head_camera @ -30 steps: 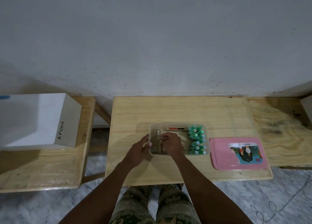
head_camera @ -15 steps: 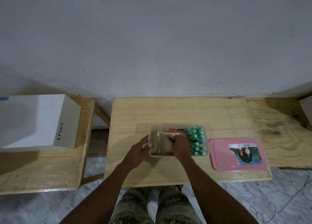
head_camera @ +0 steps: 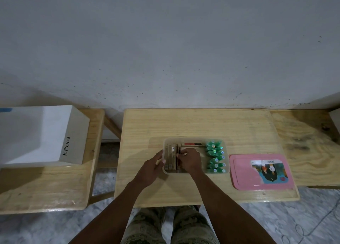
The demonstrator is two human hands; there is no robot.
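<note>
A clear plastic container (head_camera: 227,169) sits on the middle wooden table (head_camera: 195,122). Slim brown boxes (head_camera: 170,156) stand side by side in its left part, a red and black flat box (head_camera: 193,144) lies along its far wall, and several green capped tubes (head_camera: 215,156) fill its right part. My left hand (head_camera: 151,167) holds the container's left wall, thumb on the rim. My right hand (head_camera: 190,160) is inside the container, fingers curled on a dark slim box (head_camera: 178,161) beside the brown ones.
A pink lid (head_camera: 244,177) with a picture label lies right of the container. A white box marked KP003 (head_camera: 47,135) stands on the left table. Another wooden table (head_camera: 303,133) adjoins on the right. Grey wall behind, marble floor below.
My right hand moved left from the container's middle and now holds a dark slim box against the row of brown boxes. The left hand stayed on the container's wall.
</note>
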